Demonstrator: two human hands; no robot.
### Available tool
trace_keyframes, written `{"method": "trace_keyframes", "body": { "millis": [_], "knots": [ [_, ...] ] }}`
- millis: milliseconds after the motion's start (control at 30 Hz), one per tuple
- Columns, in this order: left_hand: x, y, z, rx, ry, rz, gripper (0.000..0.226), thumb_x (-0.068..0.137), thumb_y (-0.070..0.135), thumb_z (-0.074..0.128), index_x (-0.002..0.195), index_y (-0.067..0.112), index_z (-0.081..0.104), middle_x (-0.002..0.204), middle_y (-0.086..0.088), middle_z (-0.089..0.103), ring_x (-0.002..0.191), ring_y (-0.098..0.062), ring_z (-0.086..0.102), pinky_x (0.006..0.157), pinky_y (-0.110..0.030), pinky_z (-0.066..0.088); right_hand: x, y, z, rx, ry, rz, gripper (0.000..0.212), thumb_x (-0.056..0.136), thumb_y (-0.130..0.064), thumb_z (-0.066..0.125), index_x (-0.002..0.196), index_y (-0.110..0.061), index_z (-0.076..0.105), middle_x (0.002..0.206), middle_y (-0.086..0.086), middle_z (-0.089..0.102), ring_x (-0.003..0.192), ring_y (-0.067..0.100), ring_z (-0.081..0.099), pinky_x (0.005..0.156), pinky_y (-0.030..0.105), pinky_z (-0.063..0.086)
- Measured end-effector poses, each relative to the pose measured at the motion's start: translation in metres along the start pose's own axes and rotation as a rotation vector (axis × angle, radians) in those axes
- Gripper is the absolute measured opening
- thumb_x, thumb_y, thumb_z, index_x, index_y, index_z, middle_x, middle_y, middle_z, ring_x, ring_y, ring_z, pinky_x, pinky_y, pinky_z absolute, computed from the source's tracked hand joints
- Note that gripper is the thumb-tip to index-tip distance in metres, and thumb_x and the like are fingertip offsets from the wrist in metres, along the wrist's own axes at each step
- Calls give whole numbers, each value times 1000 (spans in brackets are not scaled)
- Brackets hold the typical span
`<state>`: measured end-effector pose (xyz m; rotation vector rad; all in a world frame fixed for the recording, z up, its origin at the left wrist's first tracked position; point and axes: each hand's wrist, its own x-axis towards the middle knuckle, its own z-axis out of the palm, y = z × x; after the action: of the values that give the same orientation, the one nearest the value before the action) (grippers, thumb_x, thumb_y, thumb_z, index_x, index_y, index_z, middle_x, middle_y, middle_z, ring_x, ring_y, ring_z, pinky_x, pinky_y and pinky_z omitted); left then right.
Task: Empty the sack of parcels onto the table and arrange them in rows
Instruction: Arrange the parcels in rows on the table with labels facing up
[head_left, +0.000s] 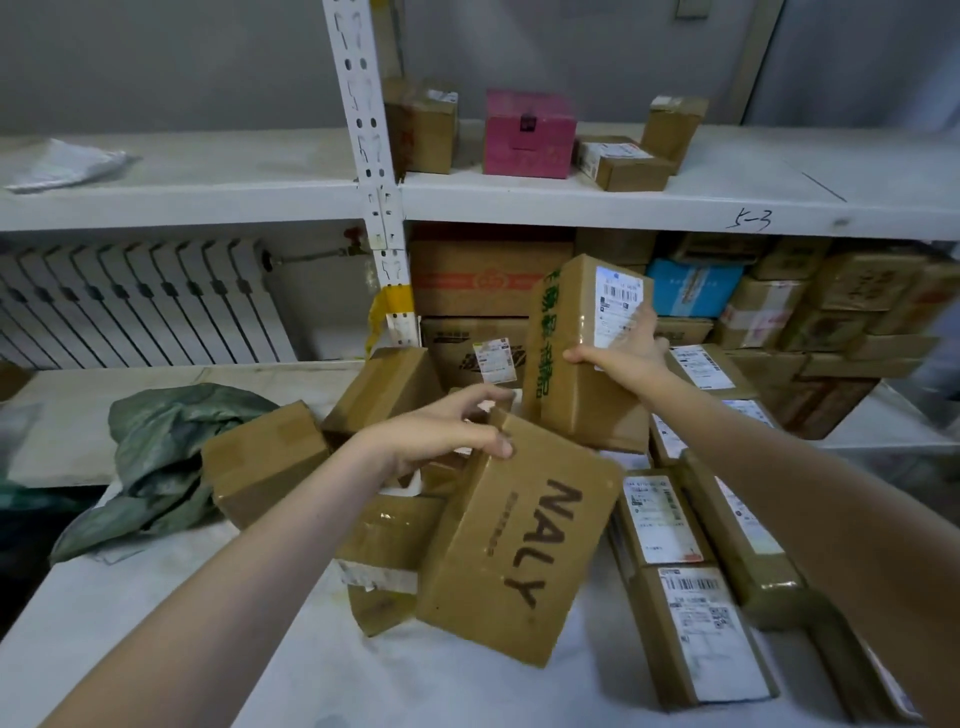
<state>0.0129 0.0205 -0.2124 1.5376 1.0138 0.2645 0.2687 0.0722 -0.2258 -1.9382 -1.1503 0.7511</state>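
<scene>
A heap of brown cardboard parcels lies on the white table (156, 613). My left hand (441, 431) grips the top edge of a tilted box printed NALY (514, 545). My right hand (623, 353) holds a taller brown box with green print and a white label (576, 353) up above the heap. To the right, several labelled parcels (691, 613) lie side by side, labels up. The crumpled green sack (161, 457) lies slack at the left edge of the table. More boxes (265, 462) sit loose between the sack and my hands.
White metal shelving stands right behind the table. Its lower shelf is packed with stacked cartons (810, 322). The upper shelf (623, 202) carries a pink box (527, 135) and a few small cartons. A radiator (135, 301) is at the back left.
</scene>
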Motion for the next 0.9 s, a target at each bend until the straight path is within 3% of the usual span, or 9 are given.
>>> {"method": "trace_keyframes", "body": {
  "millis": [133, 267, 400, 500, 567, 733, 833, 900],
  "knots": [
    [13, 8, 45, 252, -209, -132, 91, 58, 46, 75, 140, 36, 36, 136, -1, 45, 123, -21, 50, 107, -43, 43, 1, 6, -14, 17, -10, -99, 131, 57, -43, 88, 151, -26, -1, 144, 15, 24, 133, 35, 28, 108, 49, 29],
    [31, 3, 93, 569, -378, -258, 77, 76, 35, 73, 143, 31, 35, 127, 5, 45, 122, -18, 46, 104, -39, 43, 1, 18, -18, 62, -72, -130, 130, 58, -40, 89, 152, -25, 1, 148, 16, 21, 138, 35, 23, 112, 50, 24],
    [52, -17, 143, 629, -483, -352, 74, 79, 20, 73, 143, 22, 37, 141, -4, 42, 128, -23, 43, 101, -37, 44, 1, 35, -20, 75, -131, -111, 130, 57, -41, 89, 152, -25, 1, 150, 15, 24, 140, 34, 22, 113, 50, 22],
    [61, -28, 165, 628, -530, -402, 72, 82, 17, 69, 145, 24, 36, 142, -7, 41, 128, -25, 42, 98, -37, 44, 1, 38, -22, 118, -171, -107, 144, 39, -54, 87, 151, -30, -1, 148, 11, 28, 138, 32, 26, 115, 50, 24],
    [66, -32, 176, 634, -500, -384, 71, 82, 18, 67, 145, 27, 35, 145, -5, 38, 131, -25, 39, 101, -37, 43, 5, 41, -21, 119, -198, -97, 143, 41, -53, 88, 150, -31, -1, 147, 11, 29, 137, 31, 27, 115, 51, 25],
    [70, -25, 172, 599, -212, -212, 68, 83, 5, 64, 144, 22, 40, 145, -2, 42, 129, -19, 45, 102, -32, 44, 18, 42, -13, 100, -203, -91, 145, 37, -57, 87, 149, -36, -3, 147, 11, 28, 135, 32, 30, 112, 55, 28],
    [73, -1, 127, 476, -94, -169, 47, 87, 15, 66, 133, 17, 53, 125, 1, 57, 108, -13, 58, 89, -25, 50, 29, 39, -7, 95, -155, -93, 139, 46, -50, 88, 149, -33, -3, 145, 13, 27, 133, 32, 30, 110, 49, 29],
    [80, 5, 89, 391, 79, -182, 26, 88, 16, 65, 114, 16, 63, 105, 1, 63, 89, -9, 61, 75, -21, 51, 39, 38, -2, 106, -100, -89, 134, 52, -47, 89, 150, -31, -1, 141, 13, 28, 131, 33, 32, 109, 48, 30]
  ]
}}
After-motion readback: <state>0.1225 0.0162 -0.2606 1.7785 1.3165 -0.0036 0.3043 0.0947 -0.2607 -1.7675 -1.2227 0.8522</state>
